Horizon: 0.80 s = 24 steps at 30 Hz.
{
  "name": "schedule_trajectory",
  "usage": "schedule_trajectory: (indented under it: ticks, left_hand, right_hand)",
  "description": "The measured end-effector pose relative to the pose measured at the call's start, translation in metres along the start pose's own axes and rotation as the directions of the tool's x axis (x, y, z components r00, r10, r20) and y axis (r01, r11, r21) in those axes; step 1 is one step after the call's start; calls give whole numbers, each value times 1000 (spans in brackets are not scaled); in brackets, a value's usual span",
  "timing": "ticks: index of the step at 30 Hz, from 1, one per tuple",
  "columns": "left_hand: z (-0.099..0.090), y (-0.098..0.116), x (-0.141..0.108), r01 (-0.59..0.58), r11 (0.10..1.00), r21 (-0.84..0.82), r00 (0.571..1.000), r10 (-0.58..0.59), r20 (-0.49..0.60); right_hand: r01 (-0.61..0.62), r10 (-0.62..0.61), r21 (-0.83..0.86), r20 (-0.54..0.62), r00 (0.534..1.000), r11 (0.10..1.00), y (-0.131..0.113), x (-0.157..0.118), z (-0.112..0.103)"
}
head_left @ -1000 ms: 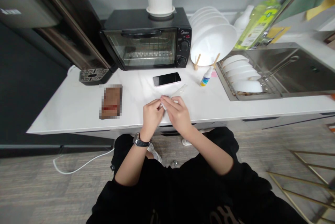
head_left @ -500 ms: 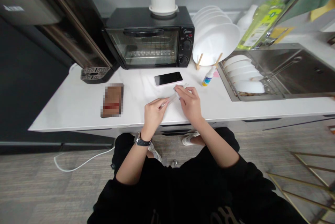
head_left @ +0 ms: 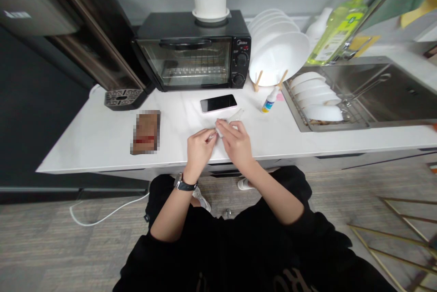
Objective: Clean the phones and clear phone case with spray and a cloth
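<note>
My left hand (head_left: 200, 147) is closed, thumb and fingertips pinching a thin, shiny, clear-looking piece (head_left: 210, 137) whose kind I cannot make out. Close against it, my right hand (head_left: 238, 144) folds its fingers over a whitish, crumpled tissue-like wipe (head_left: 237, 115), part of which sticks out beyond the fingers. The fingertips of both hands nearly meet above the counter. Just behind them a phone (head_left: 218, 103) lies face up. To the right stands a small spray bottle (head_left: 269, 100) with a blue and yellow label.
A pixelated brown flat item (head_left: 146, 132) lies on the white counter (head_left: 180, 112) at left. Behind are a drinks dispenser (head_left: 124, 97), a toaster oven (head_left: 194, 62) and racked white plates (head_left: 278, 57). Right of these, the sink (head_left: 382, 96) holds a rack of bowls (head_left: 319, 96).
My right hand has moved left and nearer to me along the thin piece, up to my left fingertips. My left hand stays almost where it was.
</note>
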<state>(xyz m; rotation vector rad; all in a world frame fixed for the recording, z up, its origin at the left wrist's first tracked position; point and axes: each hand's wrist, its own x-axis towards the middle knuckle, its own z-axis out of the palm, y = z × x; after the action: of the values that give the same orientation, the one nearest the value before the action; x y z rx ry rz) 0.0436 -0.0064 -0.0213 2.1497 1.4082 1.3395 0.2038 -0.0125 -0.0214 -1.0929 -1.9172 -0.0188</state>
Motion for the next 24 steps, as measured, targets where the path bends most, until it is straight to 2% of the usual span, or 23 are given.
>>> schedule_trajectory:
  ticks: [3,6,11,15,18,21,24]
  left_hand:
    - [-1,-2,-1,-14,1000,13,999,14,-37]
    - [-1,-4,-1,-37,999,6,998,37,-48]
    - [-1,0,1,-26,999,27,1000,27,-14]
    - [0,1,0,-3,999,-51,1000,3,2]
    - [1,-1,-2,3,998,-62,1000,-3,-3]
    - [1,-2,-2,2,998,-55,1000,-2,-5]
    - [0,-1,-2,10,999,-50,1000,-10,4]
  right_hand:
    - [32,-33,33,17,999,999,-27,-9,10]
    - [49,-49,44,7,999,998,-33,-12,13]
    - [34,-37,76,37,999,996,-1,-3,2]
    - [-86,86,30,-15,996,996,39,12,-10]
    - [-135,134,-2,-45,990,991,61,21,-16]
    - [-137,136,-12,-48,990,991,67,23,-17]
    - [-142,141,-19,-67,988,990,56,20,-15]
